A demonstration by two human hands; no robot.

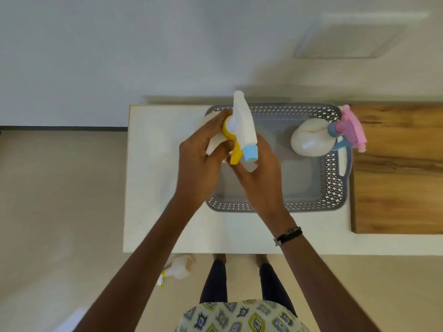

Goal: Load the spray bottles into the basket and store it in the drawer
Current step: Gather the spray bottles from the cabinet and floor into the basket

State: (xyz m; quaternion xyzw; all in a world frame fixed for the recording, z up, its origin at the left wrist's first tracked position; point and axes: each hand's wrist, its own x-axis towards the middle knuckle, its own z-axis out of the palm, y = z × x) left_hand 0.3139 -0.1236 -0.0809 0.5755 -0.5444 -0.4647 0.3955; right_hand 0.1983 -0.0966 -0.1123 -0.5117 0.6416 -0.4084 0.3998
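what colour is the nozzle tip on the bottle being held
Light blue, on the held bottle's nozzle tip; clearest in the head view.

We seem to be in a home: a plain white wall beyond our fingers, beige floor below, white surface with a wooden top rightward.

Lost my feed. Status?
Both hands, left and right, grip yellow-collared bottle over basket. Pink-topped bottle already inside. Third bottle on floor.
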